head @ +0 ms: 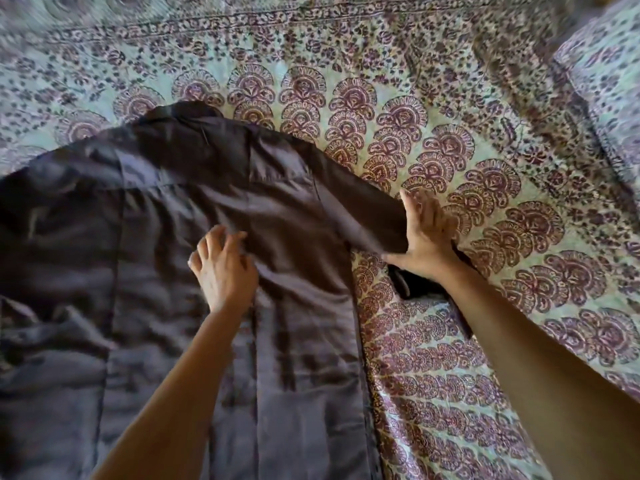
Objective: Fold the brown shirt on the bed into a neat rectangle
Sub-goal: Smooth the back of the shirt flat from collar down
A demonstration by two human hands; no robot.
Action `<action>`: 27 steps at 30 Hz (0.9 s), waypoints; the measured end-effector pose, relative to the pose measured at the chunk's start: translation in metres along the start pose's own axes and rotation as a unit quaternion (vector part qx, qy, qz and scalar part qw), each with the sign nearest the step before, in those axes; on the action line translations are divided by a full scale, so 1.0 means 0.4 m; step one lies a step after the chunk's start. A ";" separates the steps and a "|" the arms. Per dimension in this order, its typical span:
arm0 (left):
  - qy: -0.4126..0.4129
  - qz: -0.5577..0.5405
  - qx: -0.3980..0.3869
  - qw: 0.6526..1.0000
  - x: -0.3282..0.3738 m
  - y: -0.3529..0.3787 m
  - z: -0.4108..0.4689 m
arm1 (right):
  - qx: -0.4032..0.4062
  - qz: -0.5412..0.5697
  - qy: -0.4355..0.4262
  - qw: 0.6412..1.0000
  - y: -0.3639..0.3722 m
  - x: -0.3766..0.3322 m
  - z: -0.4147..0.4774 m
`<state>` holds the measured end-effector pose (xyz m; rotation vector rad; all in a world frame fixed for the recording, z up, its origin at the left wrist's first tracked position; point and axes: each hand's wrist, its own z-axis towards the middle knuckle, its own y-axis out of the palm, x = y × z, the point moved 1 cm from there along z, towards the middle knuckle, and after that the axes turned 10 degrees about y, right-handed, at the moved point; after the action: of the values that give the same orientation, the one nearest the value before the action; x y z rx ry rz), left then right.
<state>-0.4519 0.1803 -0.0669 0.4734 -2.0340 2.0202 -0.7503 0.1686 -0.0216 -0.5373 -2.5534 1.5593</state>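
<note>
The brown shirt lies spread over the left half of the bed, collar at the far end and hem near me, with many wrinkles. Its right sleeve stretches out toward the right. My right hand grips the end of that sleeve, fingers spread over the cuff, with the cuff's dark tip showing under my wrist. My left hand presses on the shirt's body near the sleeve seam, fingers curled into the fabric.
A patterned bedsheet in green and purple covers the bed. A pillow in the same print sits at the far right. The sheet to the right of the shirt is bare.
</note>
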 end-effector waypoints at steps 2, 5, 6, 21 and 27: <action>0.009 -0.001 0.014 1.000 -0.002 -0.009 0.075 | -0.067 0.122 -0.054 0.989 -0.003 -0.065 0.050; 0.037 -0.001 0.024 0.999 -0.013 -0.011 0.185 | -0.055 0.223 -0.048 0.972 -0.011 -0.166 0.138; 0.048 0.006 0.023 0.999 -0.021 -0.009 0.226 | -0.016 0.249 -0.031 0.968 -0.014 -0.198 0.173; 0.080 0.043 -0.118 0.989 -0.068 0.064 0.433 | -0.184 0.423 0.081 0.884 -0.081 -0.284 0.409; 0.102 0.045 -0.120 0.987 -0.078 0.067 0.427 | 0.051 0.322 0.048 0.944 -0.053 -0.289 0.429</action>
<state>-0.4235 0.0118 -0.1070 0.1232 -2.1632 1.7562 -0.6935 -0.0248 -0.0724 -1.5074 -2.3205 1.7570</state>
